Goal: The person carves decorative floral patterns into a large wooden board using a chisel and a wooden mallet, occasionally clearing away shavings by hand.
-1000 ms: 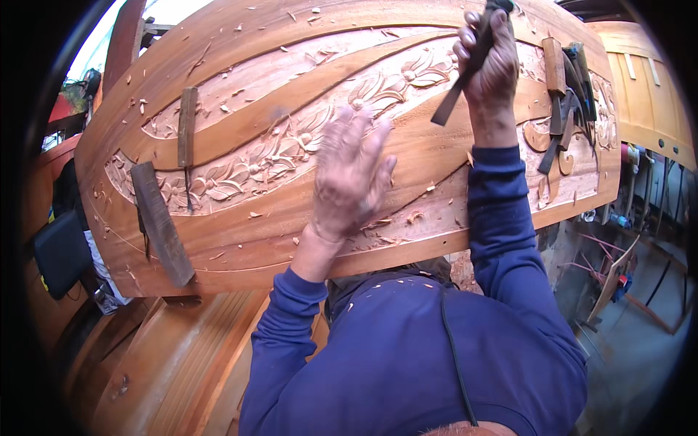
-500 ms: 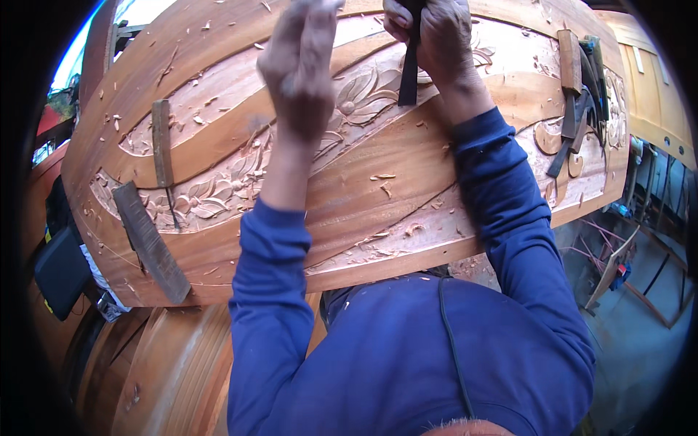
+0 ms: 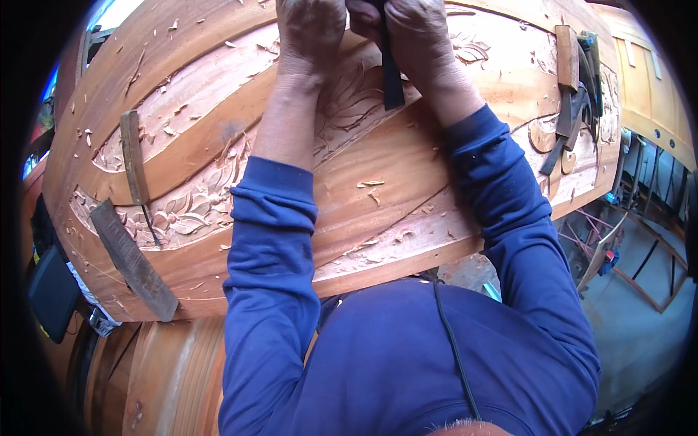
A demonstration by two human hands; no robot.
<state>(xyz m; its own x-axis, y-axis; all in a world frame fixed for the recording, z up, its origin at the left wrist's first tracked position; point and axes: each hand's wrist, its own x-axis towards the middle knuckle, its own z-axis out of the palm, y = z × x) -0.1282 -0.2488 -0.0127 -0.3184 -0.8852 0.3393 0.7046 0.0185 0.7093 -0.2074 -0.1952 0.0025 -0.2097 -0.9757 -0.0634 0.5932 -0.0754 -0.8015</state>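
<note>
My right hand [image 3: 419, 36] is closed around a dark flat strip [image 3: 393, 81]; its lower end hangs over the carved wood, and its upper part is hidden by my fingers and the top edge. Close beside it, my left hand [image 3: 313, 33] is curled, its fingertips out of sight, so what it holds cannot be made out. Beneath both hands lies a large wooden panel [image 3: 392, 189] carved with leaves and flowers [image 3: 190, 214].
A wooden-handled chisel [image 3: 134, 158] and a rough wood block [image 3: 134, 260] lie on the panel's left. Several carving tools [image 3: 566, 109] are grouped on the right. Wood shavings [image 3: 372, 185] are scattered about. A black box-like thing [image 3: 54, 294] stands beyond the left edge.
My left hand has come down and right, from a blurred raised position to beside my right hand. The right hand, still on the strip, has shifted slightly left. The view has tilted a little.
</note>
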